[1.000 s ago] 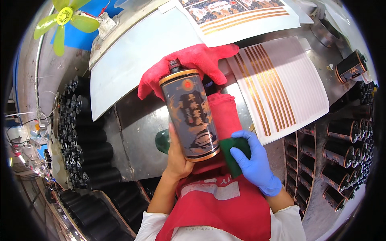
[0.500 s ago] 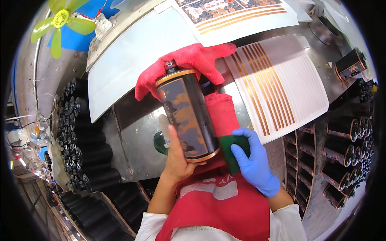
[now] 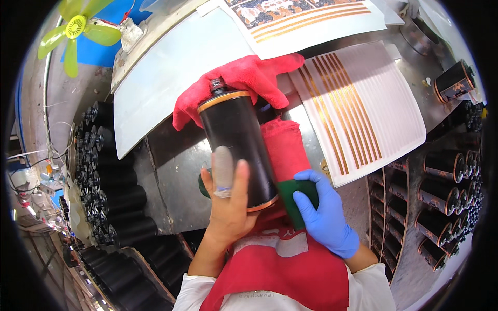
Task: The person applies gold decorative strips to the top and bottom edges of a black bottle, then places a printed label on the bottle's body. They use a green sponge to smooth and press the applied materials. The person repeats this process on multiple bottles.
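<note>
Black cylindrical bottle (image 3: 233,137), plain on the visible face, lying aslant above a metal table (image 3: 176,192) at the centre of the view. A gold band (image 3: 223,100) around the shoulder, another (image 3: 263,204) around the base. Neck (image 3: 218,87) pointing away from the wearer, against a bright red cloth (image 3: 249,72) with finger-like ends.

At the lower left of the bottle, the bare left hand (image 3: 228,207), with fingers extended and spread apart in front of the black wall — a pale cover (image 3: 223,168) on one of them. Cannot tell how much weight rests on this hand. Partly hidden behind it, a dark green object (image 3: 204,185) on the table.

At the lower right, the blue-gloved right hand (image 3: 326,217), with thumb and fingers closed on a dark green pad (image 3: 298,202). Pad at or just beside the bottle's lower side; cannot tell whether pressed to it. Just above the pad, a second red cloth (image 3: 288,155).

Farther out to the right, a white sheet (image 3: 399,109) with copper-coloured stripes; beyond the red cloth, a patterned print (image 3: 311,23) and a pale board (image 3: 161,83). At the margins — black bottles (image 3: 122,199) in rows at left, banded bottles (image 3: 438,194) in racks at right, a yellow-green fan (image 3: 75,27) at upper left.
</note>
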The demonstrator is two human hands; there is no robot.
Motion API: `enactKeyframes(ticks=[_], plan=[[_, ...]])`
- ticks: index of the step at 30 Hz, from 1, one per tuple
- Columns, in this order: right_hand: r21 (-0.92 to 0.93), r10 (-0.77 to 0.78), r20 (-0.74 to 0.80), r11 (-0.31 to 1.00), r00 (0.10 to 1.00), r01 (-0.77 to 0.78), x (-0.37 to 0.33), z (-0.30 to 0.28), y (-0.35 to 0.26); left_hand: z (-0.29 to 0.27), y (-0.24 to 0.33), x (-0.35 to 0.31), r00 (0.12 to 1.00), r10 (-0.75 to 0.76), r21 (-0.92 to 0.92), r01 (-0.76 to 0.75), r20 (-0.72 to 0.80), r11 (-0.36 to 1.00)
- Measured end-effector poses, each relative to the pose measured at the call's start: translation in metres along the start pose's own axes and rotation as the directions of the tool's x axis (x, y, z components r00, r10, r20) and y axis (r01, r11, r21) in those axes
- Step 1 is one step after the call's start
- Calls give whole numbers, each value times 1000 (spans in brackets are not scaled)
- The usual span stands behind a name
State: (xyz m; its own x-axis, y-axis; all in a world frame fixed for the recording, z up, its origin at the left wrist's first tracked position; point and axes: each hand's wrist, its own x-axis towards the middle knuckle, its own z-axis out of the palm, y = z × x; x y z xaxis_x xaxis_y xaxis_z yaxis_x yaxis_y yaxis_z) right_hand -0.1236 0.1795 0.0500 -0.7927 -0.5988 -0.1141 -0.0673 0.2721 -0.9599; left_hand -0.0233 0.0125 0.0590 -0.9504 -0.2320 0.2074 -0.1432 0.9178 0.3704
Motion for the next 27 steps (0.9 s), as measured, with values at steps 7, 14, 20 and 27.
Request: enactKeyframes(ticks=[7, 14, 20, 27], plan=[[17, 77, -17, 997, 997, -76, 2, 1, 15, 35, -38, -28, 993, -98, -491, 51, -70, 870], [-165, -275, 74, 945, 959, 283, -5, 8, -29, 2, -2, -1, 997, 58, -7, -57, 42, 998], [21, 24, 20, 999, 1000, -24, -5, -1, -4, 23, -16, -16, 999, -36, -553, 13, -31, 833], [35, 50, -44, 998, 998, -48, -3, -2, 0, 35, -41, -30, 995, -84, -454, 55, -44, 889]])
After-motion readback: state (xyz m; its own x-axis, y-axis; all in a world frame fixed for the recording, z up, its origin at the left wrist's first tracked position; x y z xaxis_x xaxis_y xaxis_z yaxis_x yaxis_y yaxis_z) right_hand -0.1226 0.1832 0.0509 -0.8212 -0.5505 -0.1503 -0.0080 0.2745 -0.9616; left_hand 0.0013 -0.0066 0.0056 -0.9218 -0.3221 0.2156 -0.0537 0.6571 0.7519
